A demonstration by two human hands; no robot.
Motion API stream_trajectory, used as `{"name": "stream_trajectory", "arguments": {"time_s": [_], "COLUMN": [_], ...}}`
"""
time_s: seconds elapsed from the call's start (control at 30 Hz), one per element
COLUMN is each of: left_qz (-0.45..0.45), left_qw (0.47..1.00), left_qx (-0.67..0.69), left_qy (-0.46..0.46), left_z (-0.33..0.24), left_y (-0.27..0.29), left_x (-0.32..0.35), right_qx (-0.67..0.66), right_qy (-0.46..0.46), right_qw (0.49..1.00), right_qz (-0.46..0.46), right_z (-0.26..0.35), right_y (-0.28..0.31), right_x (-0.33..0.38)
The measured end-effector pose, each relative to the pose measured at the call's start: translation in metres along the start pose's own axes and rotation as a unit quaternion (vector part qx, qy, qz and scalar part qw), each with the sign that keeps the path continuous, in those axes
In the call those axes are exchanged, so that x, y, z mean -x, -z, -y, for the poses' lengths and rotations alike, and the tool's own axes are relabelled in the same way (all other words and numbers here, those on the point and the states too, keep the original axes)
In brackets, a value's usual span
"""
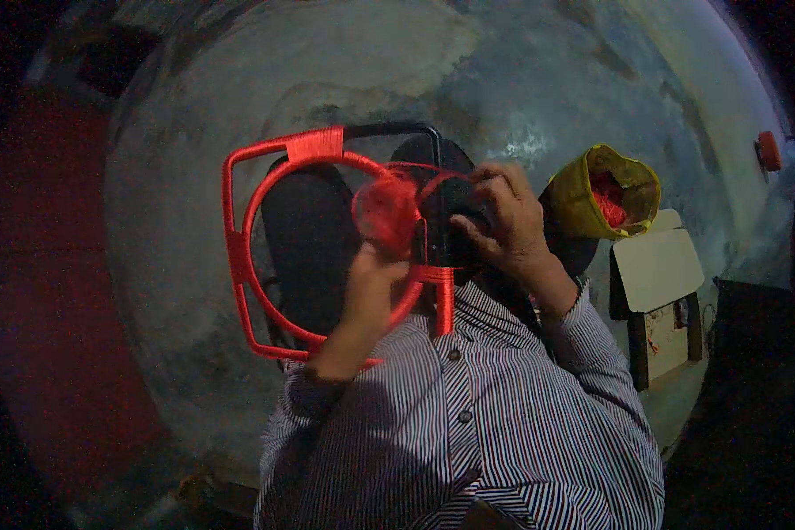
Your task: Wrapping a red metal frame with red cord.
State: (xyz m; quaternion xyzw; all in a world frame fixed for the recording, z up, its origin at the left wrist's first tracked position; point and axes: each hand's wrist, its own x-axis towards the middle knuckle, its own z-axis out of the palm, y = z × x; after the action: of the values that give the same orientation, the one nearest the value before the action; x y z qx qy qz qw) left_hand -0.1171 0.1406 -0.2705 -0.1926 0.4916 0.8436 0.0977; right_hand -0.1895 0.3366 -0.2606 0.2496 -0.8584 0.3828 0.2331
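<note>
Across my lap lies a squarish frame (241,300) with a round ring inside it, mostly wrapped in red cord. Its upper right corner (397,130) shows bare and black. My left hand (368,287) is closed on a bundle of red cord (387,212), smeared by motion, inside the ring's right part. A loose red strand runs from near the bundle toward my right hand (512,216). That hand's fingers are curled at the frame's right side and seem to pinch the strand; the fingertips are partly hidden.
To the right stands a yellow bag (574,199) with red cord inside. Below it is a pale box-like thing with a flat panel (658,269). A small red object (768,152) sits at the far right. Grey floor (371,53) stretches ahead, with a red surface (53,265) at left.
</note>
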Motion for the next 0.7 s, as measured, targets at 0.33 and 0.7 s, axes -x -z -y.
{"name": "stream_trajectory", "arguments": {"time_s": [0.33, 0.7], "left_qz": [0.043, 0.092], "left_qw": [0.994, 0.987], "left_qx": [0.015, 0.062], "left_qy": [0.098, 0.118], "left_z": [-0.004, -0.001], "left_y": [-0.004, 0.005], "left_x": [0.001, -0.006], "right_qx": [-0.169, -0.751], "right_qy": [-0.130, -0.114], "right_qw": [0.953, 0.637], "right_qz": [0.213, -0.130], "right_z": [0.009, -0.016], "right_y": [0.005, 0.165], "right_x": [0.033, 0.041]}}
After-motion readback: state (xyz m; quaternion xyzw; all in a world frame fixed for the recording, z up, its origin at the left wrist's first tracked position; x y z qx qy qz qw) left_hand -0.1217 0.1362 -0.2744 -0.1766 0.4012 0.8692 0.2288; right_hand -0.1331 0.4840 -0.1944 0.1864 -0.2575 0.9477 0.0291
